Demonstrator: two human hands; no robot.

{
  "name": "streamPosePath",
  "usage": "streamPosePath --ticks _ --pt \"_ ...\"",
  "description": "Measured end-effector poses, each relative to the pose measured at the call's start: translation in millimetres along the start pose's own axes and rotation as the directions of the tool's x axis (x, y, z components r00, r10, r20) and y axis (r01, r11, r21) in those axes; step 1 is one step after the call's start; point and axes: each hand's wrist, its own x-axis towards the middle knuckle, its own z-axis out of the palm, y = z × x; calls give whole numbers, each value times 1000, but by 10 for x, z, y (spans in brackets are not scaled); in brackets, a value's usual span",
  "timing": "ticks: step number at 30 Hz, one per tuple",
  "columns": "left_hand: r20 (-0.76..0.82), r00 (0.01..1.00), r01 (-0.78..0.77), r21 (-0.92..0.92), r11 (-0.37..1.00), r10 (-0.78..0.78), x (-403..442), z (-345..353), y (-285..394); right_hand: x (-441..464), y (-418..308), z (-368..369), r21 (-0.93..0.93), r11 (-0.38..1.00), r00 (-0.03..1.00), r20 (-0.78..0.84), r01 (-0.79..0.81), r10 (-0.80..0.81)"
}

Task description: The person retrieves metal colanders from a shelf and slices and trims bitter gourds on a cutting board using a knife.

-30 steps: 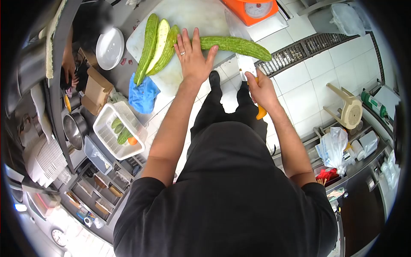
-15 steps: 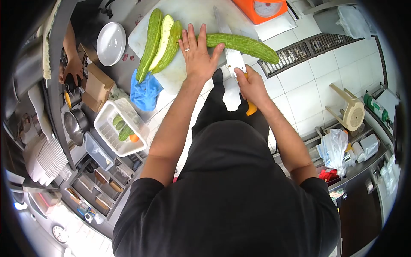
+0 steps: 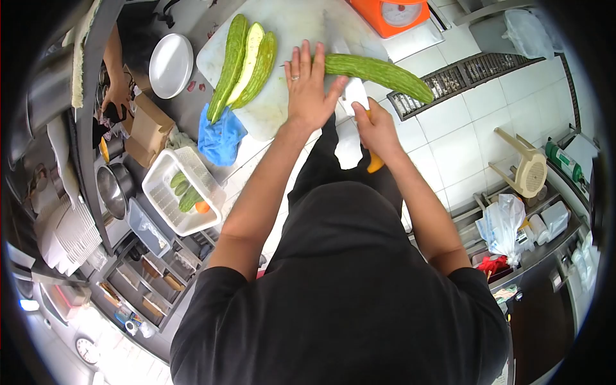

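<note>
Your left hand (image 3: 310, 90) lies flat on the cutting board (image 3: 292, 24), fingers nearly straight, gripping nothing, seemingly against the left end of the long green gourd (image 3: 378, 74), which juts past the board's right edge; your right hand (image 3: 377, 131) is closed round the knife (image 3: 355, 96) at that edge, blade partly hidden; gourd pieces (image 3: 260, 74) on the board's left, one pale face showing, so some cutting looks done

knife (image 3: 355, 96): blade partly hidden | orange scale (image 3: 374, 15): cut by top edge
</note>
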Motion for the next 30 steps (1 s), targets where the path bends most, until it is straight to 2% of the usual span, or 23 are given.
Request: streamPosePath --ticks 3,4,7,11,15,16,19,21,22,23,25,26,29,30 --pt "-26 999 34 -92 995 -37 -113 92 65 -148 -55 -162 31 991 991 33 -132 131" --pt "-21 998 63 -86 994 -65 -124 107 108 -167 -33 -120 19 997 998 2 -70 70" --pt "-22 997 67 -94 993 -70 -122 131 116 -151 -56 -101 -1 997 997 6 -75 75" --pt "2 998 64 -62 996 -64 -144 115 149 39 -11 62 -183 972 988 -29 145 -152" --pt "17 997 81 -7 997 -81 -128 66 135 128 -51 244 -230 961 984 -55 152 -168" --pt "27 996 84 5 996 -84 -126 24 180 119 -69 250 -253 961 991 -44 111 -126" --pt "94 995 7 102 995 -16 -48 -118 394 157 59 267 -281 925 963 -1 257 -268" --pt "105 983 -152 -11 988 152 139 -99 618 173 120 349 -254 876 881 -139 410 -452" --pt "103 967 -228 -66 971 234 240 -75 706 173 96 348 -262 879 886 -137 398 -442" --pt "143 957 -263 69 962 252 344 -50 756 166 41 346 -271 882 892 -136 386 -432" --pt "238 935 -331 321 887 263 532 -6 795 111 -44 259 -347 922 982 -13 173 -190" --pt "122 940 -341 259 904 320 546 -3 759 98 -53 257 -366 915 981 -18 172 -192" --pt "367 897 -310 130 942 244 548 -156 775 102 -59 280 -425 886 973 -46 185 -225" --pt "339 907 -298 96 950 251 534 -191 768 104 -56 290 -454 868 966 -52 203 -253"
